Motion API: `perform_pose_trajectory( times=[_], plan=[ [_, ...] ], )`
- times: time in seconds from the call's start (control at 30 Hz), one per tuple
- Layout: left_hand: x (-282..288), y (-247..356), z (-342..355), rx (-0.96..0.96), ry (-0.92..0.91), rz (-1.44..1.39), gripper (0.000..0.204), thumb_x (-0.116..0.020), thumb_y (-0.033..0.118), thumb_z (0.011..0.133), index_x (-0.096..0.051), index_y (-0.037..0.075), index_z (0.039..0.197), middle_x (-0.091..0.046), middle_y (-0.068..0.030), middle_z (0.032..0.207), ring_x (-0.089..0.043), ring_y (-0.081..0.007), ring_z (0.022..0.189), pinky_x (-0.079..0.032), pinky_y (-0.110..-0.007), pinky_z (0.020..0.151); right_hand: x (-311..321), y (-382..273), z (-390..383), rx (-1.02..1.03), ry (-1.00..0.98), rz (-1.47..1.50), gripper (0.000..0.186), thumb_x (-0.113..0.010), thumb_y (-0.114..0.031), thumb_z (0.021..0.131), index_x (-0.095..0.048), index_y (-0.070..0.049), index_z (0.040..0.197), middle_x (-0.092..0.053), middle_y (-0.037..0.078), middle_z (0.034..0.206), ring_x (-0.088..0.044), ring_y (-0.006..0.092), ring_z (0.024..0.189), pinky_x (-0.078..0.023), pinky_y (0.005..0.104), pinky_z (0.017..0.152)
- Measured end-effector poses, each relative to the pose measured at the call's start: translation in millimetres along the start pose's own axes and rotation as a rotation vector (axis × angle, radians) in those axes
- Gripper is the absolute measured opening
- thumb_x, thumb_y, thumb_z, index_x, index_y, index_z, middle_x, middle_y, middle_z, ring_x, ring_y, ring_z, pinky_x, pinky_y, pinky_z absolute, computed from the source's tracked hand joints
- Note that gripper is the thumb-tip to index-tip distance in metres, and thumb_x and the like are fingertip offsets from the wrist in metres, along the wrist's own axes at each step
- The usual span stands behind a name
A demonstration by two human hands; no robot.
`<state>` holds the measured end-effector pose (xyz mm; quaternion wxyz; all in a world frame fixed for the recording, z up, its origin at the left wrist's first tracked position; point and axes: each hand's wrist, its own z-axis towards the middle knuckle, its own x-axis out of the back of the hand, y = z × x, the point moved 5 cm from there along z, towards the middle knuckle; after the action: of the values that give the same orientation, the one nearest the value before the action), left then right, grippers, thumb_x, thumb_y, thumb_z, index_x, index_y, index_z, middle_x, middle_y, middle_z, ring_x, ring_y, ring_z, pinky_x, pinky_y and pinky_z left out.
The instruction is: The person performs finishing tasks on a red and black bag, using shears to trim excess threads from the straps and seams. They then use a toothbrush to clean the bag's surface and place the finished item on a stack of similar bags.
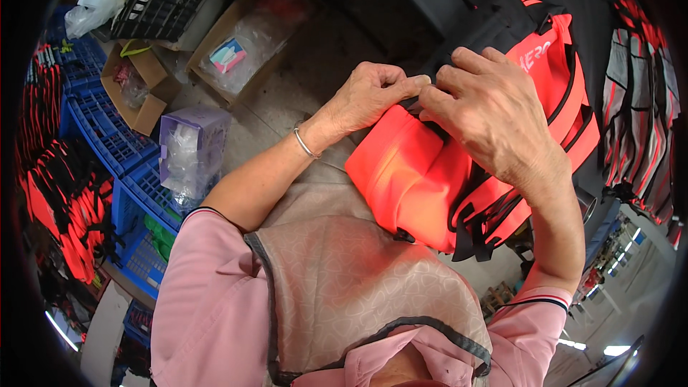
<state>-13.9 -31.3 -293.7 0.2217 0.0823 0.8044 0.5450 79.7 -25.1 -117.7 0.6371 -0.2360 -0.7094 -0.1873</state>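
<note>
A bright orange-red and black bag (412, 165) lies tilted in front of me, towards the right, with black webbing straps and black-edged bands on its side. My left hand (374, 94) is closed at the bag's upper edge, thumb and forefinger pinched together on a dark bit of it. Right beside it, my right hand (491, 118) has its fingers curled on the same edge, the fingertips almost meeting those of the left. The right hand's back hides part of the bag, and the small detail between the fingertips cannot be made out.
Cardboard boxes (192, 64) with clear plastic bags stand at the far left. Nearer are a purple box (213, 129) of plastic wrap and blue crates (107, 132). Orange-black pieces (64, 208) are heaped at the left edge; grey-and-red ones (634, 107) are stacked at the right.
</note>
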Motion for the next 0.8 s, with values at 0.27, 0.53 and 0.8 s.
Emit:
perform_pose_trajectory(
  times=[0.27, 0.53, 0.8],
  plan=[
    [0, -10, 2, 0.020, -0.058, -0.098, 0.045, -0.069, 0.038, 0.094, -0.063, 0.003, 0.066, -0.049, 0.0056, 0.057, -0.040, -0.0026, 0.055, -0.033, -0.025, 0.047, -12, 9, 18, 0.112, -0.126, 0.023, 0.016, -0.074, -0.023, 0.079, -0.068, -0.009, 0.083, -0.062, 0.001, 0.071, -0.060, 0.0200, 0.076, -0.048, 0.0356, 0.063],
    [2, 1, -2, 0.123, -0.051, -0.068, 0.053, -0.072, 0.045, 0.090, -0.057, 0.007, 0.056, -0.043, 0.0078, 0.054, -0.036, -0.0024, 0.055, -0.028, -0.026, 0.047, -17, 42, 6, -0.149, -0.143, 0.480, 0.022, -0.075, -0.028, 0.083, -0.069, -0.007, 0.085, -0.065, 0.010, 0.073, -0.063, 0.0317, 0.075, -0.050, 0.0421, 0.063],
    [-1, 3, -2, 0.088, -0.049, -0.113, 0.053, -0.071, 0.045, 0.091, -0.057, 0.007, 0.056, -0.042, 0.0076, 0.054, -0.035, -0.0033, 0.054, -0.028, -0.027, 0.047, -10, 29, 2, -0.108, -0.128, 0.300, 0.020, -0.076, -0.026, 0.080, -0.071, -0.010, 0.090, -0.067, 0.005, 0.079, -0.064, 0.0250, 0.081, -0.053, 0.0381, 0.067]
  ],
)
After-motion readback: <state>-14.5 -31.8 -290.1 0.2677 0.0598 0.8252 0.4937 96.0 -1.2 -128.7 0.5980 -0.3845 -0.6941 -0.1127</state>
